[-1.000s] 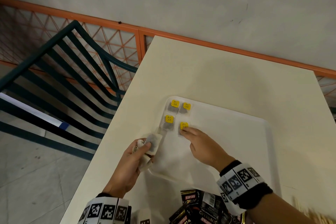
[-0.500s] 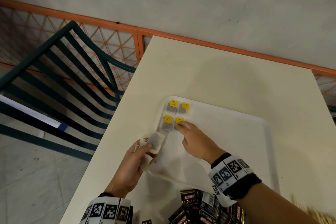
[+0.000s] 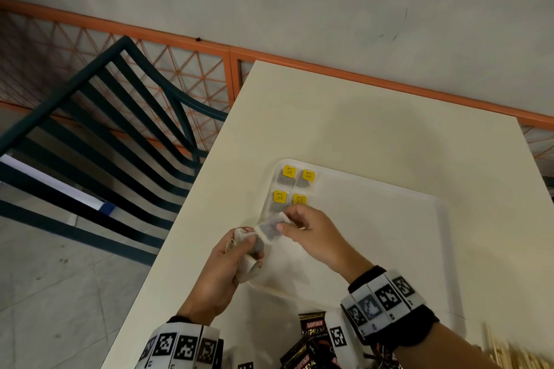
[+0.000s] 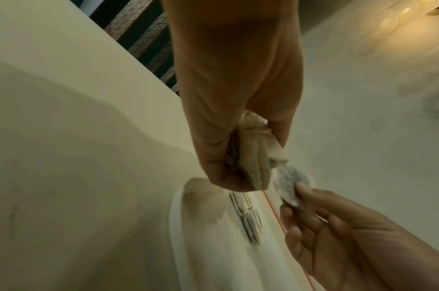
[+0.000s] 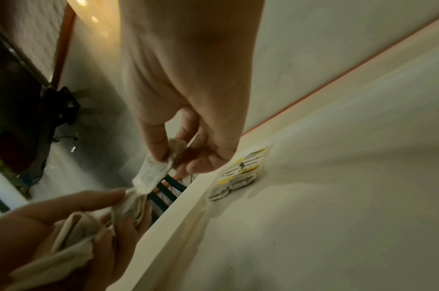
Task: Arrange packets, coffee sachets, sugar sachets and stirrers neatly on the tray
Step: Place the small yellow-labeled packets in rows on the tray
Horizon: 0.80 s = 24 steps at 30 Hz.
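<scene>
Over the near left corner of the white tray (image 3: 389, 249), the right hand (image 3: 314, 237) is pinching one tea bag (image 3: 269, 229) between thumb and fingers, while the left hand (image 3: 227, 266) is gripping a small bunch of tea bags (image 3: 247, 260) — four more with yellow tags (image 3: 289, 172) are lying in two rows at the tray's far left corner — and dark coffee sachets (image 3: 311, 335) are lying on the table (image 3: 359, 117) near the wrists

The dark glossy coffee sachets (image 3: 311, 335) at the near edge of the head view carry the readable print: the topmost shows "KOPIKO" in a red band with "SUPREME" partly visible under it, and another sachet (image 3: 299, 360) lower down shows "KOPIKO" again. The yellow square tags (image 3: 289, 171) on the white tray (image 3: 389, 219) bear dark marks too small to read.
</scene>
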### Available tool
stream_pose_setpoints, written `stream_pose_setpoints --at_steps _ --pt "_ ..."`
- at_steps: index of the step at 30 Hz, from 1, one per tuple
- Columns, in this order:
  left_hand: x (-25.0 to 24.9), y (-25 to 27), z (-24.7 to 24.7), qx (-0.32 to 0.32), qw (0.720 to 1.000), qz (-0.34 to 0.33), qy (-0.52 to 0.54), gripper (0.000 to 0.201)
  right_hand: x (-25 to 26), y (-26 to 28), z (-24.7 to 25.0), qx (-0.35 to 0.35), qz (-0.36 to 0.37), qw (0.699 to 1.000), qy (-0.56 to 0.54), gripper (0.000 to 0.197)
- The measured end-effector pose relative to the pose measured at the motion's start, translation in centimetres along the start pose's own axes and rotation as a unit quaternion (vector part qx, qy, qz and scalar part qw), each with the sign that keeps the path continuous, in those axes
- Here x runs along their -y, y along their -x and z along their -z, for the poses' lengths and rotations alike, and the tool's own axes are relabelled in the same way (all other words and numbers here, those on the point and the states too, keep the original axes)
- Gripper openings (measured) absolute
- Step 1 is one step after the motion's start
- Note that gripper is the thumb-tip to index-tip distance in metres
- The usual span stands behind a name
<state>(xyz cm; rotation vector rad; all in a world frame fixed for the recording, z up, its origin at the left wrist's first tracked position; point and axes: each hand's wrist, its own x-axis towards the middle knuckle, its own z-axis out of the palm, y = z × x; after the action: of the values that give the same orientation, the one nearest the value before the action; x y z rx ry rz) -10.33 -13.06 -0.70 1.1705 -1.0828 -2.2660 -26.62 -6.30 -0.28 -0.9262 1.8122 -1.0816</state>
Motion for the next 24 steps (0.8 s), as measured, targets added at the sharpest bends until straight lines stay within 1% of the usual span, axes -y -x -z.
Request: stream_pose_setpoints --at_steps 2,3,5,6,7,8,9,10,13,16,17,19,20,21,22,24 --pt "-0.2 0.2 0.4 -0.007 1.000 -0.007 -0.012 0.010 0.0 0.3 0.3 -0.005 -0.021 0.999 -0.046 0.020" --pt "-0.2 0.2 0.6 -0.012 1.000 -0.009 -0.014 0.010 0.0 0.4 0.4 -0.024 -0.013 0.999 -0.031 0.020" --pt "-0.2 0.3 1.0 -0.018 1.000 -0.011 -0.018 0.013 -0.3 0.7 0.6 -0.062 0.033 0.996 0.061 0.015" --pt "-0.2 0.4 1.1 -0.018 1.000 -0.011 -0.022 0.014 -0.4 0.9 0.5 -0.057 0.062 0.990 0.113 0.011" --pt "-0.2 0.4 1.2 -0.017 0.999 -0.011 -0.025 0.015 -0.5 1.1 0.2 -0.035 0.084 0.984 0.154 0.008" --pt "-0.3 0.5 1.2 -0.016 0.999 -0.011 -0.029 0.016 -0.7 1.3 -0.1 -0.013 0.092 0.980 0.175 0.007" --pt "-0.3 0.6 1.2 -0.016 0.999 -0.012 -0.034 0.016 -0.8 1.6 -0.4 -0.006 0.089 0.979 0.181 0.009" --pt "-0.3 0.7 1.2 -0.019 0.999 -0.013 -0.040 0.016 -1.0 1.7 -0.5 -0.019 0.083 0.981 0.177 0.010" --pt "-0.3 1.0 1.7 -0.042 0.997 -0.020 -0.055 0.016 -1.5 1.7 0.0 -0.114 0.058 0.984 0.127 0.012" --pt "-0.3 1.2 2.5 -0.059 0.997 -0.016 -0.049 0.014 -1.5 1.4 1.0 -0.182 0.037 0.978 0.090 0.018" --pt "-0.4 1.2 2.8 -0.063 0.997 -0.015 -0.044 0.014 -1.5 1.3 1.3 -0.200 0.043 0.974 0.093 0.017" --pt "-0.4 1.3 3.2 -0.066 0.997 -0.017 -0.034 0.013 -1.5 1.5 1.5 -0.222 0.093 0.962 0.130 0.015" --pt "-0.5 1.3 3.3 -0.067 0.997 -0.019 -0.028 0.013 -1.5 1.6 1.4 -0.220 0.126 0.955 0.157 0.015" --pt "-0.5 1.3 3.4 -0.068 0.997 -0.021 -0.022 0.013 -1.6 1.7 1.2 -0.198 0.152 0.951 0.181 0.015" --pt "-0.5 1.3 3.5 -0.069 0.997 -0.022 -0.017 0.013 -1.6 1.9 1.0 -0.150 0.163 0.954 0.201 0.014" --pt "-0.4 1.3 3.6 -0.073 0.997 -0.024 -0.015 0.016 -1.8 2.4 0.5 0.002 0.150 0.957 0.250 0.014"
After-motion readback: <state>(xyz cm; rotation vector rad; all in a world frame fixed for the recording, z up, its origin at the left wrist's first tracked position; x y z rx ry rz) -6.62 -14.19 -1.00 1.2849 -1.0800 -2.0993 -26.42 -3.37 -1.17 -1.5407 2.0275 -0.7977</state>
